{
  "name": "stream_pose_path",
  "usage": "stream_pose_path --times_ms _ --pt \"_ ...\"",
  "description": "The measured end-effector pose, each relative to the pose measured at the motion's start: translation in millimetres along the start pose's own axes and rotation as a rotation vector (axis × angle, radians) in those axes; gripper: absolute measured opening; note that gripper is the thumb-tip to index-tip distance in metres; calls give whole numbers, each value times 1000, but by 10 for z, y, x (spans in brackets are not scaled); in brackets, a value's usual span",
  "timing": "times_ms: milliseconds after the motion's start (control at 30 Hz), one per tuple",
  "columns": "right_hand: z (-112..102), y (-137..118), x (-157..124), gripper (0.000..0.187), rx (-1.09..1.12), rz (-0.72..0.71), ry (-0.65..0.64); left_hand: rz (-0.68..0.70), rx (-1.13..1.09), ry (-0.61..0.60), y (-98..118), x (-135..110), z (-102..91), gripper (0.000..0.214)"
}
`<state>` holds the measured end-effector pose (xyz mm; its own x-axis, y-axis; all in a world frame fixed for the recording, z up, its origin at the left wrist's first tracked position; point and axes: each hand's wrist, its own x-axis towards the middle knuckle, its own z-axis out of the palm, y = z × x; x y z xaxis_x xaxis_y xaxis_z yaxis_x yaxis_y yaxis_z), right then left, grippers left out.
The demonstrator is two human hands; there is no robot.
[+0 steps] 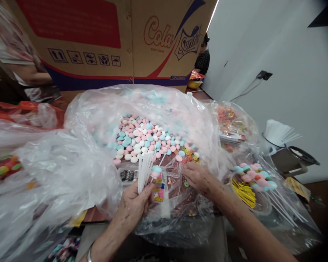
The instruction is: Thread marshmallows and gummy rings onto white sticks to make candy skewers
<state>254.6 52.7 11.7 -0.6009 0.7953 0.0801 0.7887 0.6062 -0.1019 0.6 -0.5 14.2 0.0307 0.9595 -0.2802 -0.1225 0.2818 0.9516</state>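
Left hand (133,202) clutches white sticks (144,173); right hand (198,179) — beside ring candies (191,158).

left hand (133,202) in a thumb-up grip, right hand (196,179) palm-down, both forearms (247,222) aslant

Soft, med. light, fairly even on grey wall (278,47); glare streaks on clear candy bag (164,103). R edge v. dark, wide-angle stretch twd. edges.
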Motion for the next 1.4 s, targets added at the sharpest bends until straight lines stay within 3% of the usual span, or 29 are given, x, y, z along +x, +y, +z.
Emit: stream_pose_path --times_ms 267,400,500,700,800,900,1200,1300,1400 --pt "81 -93 47 18 -228 124 -20 4 58 -8 -13 2 -11 44" --pt "13 -120 69 16 -129 152 95 8 73 -33 -78 19 -24 39" --pt "-96 -154 128 14 182 214 256 37 113 -62 -178 40 -52 33" --pt "-234 -374 354 20 1218 433 376 109 182 -132 -263 64 -75 23" --pt "-246 -450 431 27 1490 447 426 134 203 -140 -243 74 -68 24" --pt "-250 -466 465 30 1611 480 471 123 226 -161 -225 83 -69 27" --pt "-230 -459 466 30 1653 497 484 120 268 -166 -185 69 -77 26" --pt "-208 -434 439 28 1516 459 454 119 258 -166 -176 68 -74 26" --pt "-234 -392 399 20 1201 307 376 129 261 -165 -169 72 -71 25"
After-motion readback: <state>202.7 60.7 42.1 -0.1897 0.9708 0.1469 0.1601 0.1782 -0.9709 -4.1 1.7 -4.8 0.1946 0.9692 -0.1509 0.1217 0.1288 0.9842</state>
